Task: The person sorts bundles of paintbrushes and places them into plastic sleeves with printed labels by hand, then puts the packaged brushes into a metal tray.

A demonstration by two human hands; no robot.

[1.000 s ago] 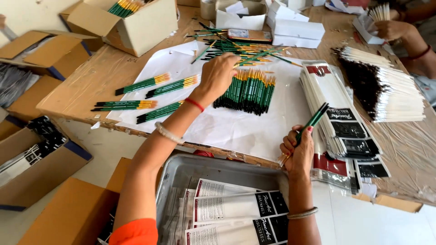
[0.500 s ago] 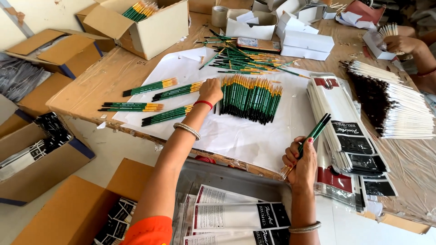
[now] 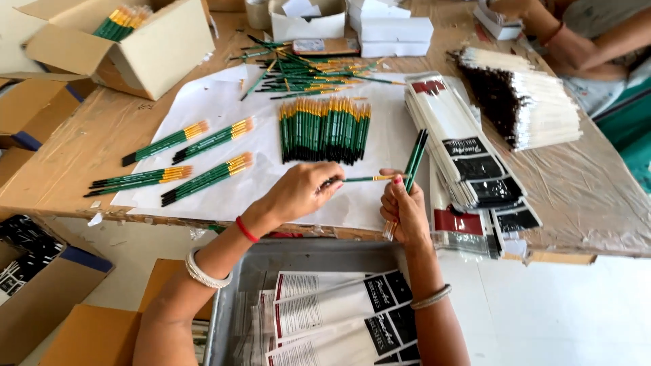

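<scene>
My left hand (image 3: 302, 191) pinches a single green paintbrush (image 3: 366, 179) and holds it sideways, its tip reaching my right hand (image 3: 403, 209). My right hand grips a small bunch of green brushes (image 3: 415, 157) standing upright. Just beyond my hands a neat row of green brushes with yellow ferrules (image 3: 325, 129) lies on white paper (image 3: 224, 102). Small bundles of the same brushes (image 3: 203, 177) lie to the left on the paper. A loose heap of brushes (image 3: 305, 71) sits further back.
A stack of flat plastic sleeves with black and red cards (image 3: 468, 156) lies right of my hands. A grey tray (image 3: 325, 254) below holds packed sleeves. A pile of dark brushes (image 3: 522, 102) lies at right near another person's arm (image 3: 576, 41). Cardboard boxes (image 3: 129, 47) stand left.
My left hand came back from the row of brushes with one brush and brought it across to my right hand, which has stayed near the table's edge with its bunch.
</scene>
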